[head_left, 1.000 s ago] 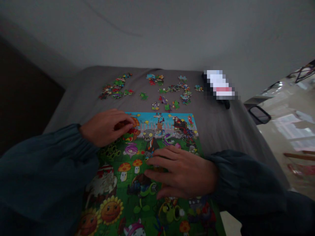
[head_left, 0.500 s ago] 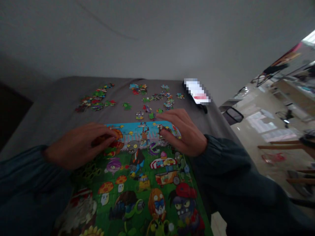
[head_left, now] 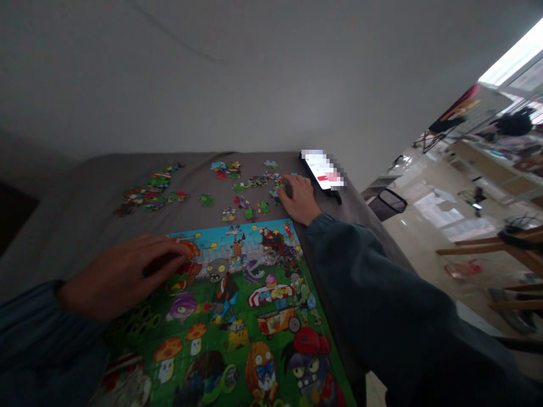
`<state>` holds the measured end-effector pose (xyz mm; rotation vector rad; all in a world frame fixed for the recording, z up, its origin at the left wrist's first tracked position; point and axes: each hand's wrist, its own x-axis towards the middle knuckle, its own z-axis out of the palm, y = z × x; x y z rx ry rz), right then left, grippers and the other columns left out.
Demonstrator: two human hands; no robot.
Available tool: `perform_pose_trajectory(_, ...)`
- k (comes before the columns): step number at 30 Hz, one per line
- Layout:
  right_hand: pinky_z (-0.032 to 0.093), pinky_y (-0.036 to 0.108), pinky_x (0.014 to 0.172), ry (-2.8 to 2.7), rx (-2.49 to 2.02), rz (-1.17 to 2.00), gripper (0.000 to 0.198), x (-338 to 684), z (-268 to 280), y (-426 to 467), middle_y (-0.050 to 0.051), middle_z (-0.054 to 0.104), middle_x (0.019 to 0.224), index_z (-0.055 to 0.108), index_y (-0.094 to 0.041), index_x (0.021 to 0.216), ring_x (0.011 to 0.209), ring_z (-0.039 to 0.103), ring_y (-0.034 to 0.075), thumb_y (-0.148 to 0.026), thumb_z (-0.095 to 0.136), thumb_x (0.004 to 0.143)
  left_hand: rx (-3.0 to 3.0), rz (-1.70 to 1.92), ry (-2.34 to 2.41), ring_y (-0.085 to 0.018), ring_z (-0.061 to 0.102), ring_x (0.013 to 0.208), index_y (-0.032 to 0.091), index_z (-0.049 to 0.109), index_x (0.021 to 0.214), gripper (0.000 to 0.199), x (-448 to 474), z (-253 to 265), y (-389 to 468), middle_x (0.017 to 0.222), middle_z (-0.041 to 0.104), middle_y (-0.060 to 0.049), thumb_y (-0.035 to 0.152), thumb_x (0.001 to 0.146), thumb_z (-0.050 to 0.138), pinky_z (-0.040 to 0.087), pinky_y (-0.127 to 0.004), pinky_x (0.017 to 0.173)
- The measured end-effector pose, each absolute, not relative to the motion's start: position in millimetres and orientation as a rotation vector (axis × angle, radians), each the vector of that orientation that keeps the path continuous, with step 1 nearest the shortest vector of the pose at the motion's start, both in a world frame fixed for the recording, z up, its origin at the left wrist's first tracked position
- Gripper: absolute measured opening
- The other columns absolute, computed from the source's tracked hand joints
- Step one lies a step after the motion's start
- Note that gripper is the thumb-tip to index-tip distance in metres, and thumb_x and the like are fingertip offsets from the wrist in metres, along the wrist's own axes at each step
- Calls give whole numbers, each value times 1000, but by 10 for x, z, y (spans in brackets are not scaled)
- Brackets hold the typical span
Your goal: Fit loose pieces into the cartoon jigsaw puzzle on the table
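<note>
A cartoon jigsaw puzzle, with a blue sky band along its far edge, lies flat in front of me. My left hand hovers at or rests on its left side, thumb and fingers apart, and I see nothing in it. Past the puzzle's far right corner, my right hand reaches down to a cluster of loose puzzle pieces, its thumb and forefinger spread around some of them. Whether it touches a piece is hard to make out. Single pieces, such as a grey-white piece and a green piece, lie just beyond the puzzle.
A heap of puzzle pieces is at the back left and a smaller group at back centre. Right of my hand lies a lit phone on the grey cloth. A wall stands behind; chairs are at right.
My right hand has moved off the puzzle, forward to the loose pieces by the phone. The left hand stays by the puzzle's left side. The camera view has shifted slightly.
</note>
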<state>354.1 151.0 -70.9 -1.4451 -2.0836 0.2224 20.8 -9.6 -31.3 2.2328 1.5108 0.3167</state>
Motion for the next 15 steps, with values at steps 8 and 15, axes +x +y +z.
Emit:
perform_pose_trajectory(8,39,50,104,-2112,-1377,384,27,3604,-737,1527,11,67,120,69,-20,107,121,52,31,-36,73,85,2214,335,1543,-23,64,97,32,73,103,31,217,-316,-99,106,76,1,54,93,53,48,-36,87)
perform_pose_trajectory(15,50,41,90,-2055,-1340,555,17,3680,-602,1460,9,70,98,64,-17,88,95,62,22,-30,75,82,2178,378,1561,-23,62,96,32,73,100,30,244,-292,-132,102,75,1,52,94,52,44,-36,86)
